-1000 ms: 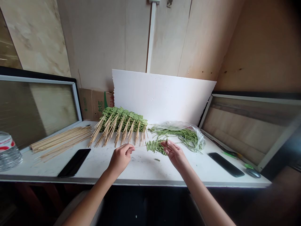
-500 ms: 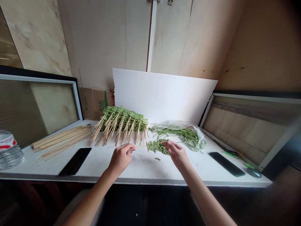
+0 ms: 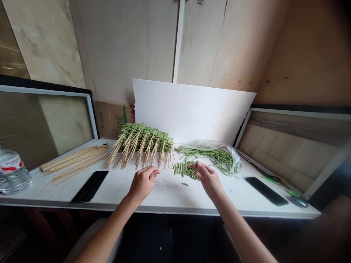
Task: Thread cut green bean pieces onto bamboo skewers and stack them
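My left hand (image 3: 143,182) is closed around the near end of a thin bamboo skewer (image 3: 165,169), held roughly level above the table. Several short green bean pieces (image 3: 179,168) are threaded side by side on it. At the skewer's other end my right hand (image 3: 208,179) is closed in a pinch, thumb against fingers. What sits between those fingertips looks like a green bean piece, but it is mostly hidden. Loose cut bean pieces (image 3: 191,172) lie on the table just behind the skewer. One stray piece (image 3: 184,184) rests nearer the front.
Filled bean skewers (image 3: 148,137) are stacked at the back, sticks forward. Bare bamboo skewers (image 3: 76,159) lie left, beside a phone (image 3: 90,186) and a water bottle (image 3: 13,170). Right are long beans in a plastic bag (image 3: 219,157), a dark phone-like slab (image 3: 265,191) and green-handled scissors (image 3: 293,193).
The whole view has shifted slightly to the right in the picture. Both hands keep nearly the same hold on the skewer, and the row of bean pieces looks about the same.
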A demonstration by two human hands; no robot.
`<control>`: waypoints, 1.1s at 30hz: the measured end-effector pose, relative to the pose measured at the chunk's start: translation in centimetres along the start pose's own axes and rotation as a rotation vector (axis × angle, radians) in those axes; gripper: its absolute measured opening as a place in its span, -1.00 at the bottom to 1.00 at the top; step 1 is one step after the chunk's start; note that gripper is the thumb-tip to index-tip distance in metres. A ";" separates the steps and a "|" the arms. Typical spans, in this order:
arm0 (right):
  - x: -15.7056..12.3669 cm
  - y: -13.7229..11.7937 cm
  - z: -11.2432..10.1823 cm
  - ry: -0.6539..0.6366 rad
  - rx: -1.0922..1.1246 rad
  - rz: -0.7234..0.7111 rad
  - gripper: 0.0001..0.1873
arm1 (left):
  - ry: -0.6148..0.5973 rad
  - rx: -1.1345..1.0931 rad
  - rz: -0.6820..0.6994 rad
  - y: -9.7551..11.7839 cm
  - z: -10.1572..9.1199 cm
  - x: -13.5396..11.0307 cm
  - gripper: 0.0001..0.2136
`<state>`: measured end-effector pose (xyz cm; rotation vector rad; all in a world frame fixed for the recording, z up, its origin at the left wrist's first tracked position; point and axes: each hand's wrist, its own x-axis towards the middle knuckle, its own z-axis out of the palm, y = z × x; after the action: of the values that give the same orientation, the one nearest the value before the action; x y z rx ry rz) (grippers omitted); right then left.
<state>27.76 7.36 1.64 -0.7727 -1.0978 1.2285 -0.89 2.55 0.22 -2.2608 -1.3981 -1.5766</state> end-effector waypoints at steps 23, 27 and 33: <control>-1.6 2.7 2.1 0.094 -0.085 -0.078 -0.69 | 0.035 0.011 0.019 1.5 0.7 -0.3 -0.76; -0.8 2.3 1.1 -0.020 -0.270 -0.114 -0.61 | 0.045 0.043 -0.027 0.9 0.2 0.0 -0.79; 0.0 3.9 -1.6 -0.231 -1.164 -0.313 -0.76 | 0.028 0.079 -0.086 -0.2 0.0 0.2 -0.83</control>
<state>27.96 8.34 -2.49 -1.2503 -2.0668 0.3159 -1.04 2.78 0.28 -2.1542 -1.5409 -1.5402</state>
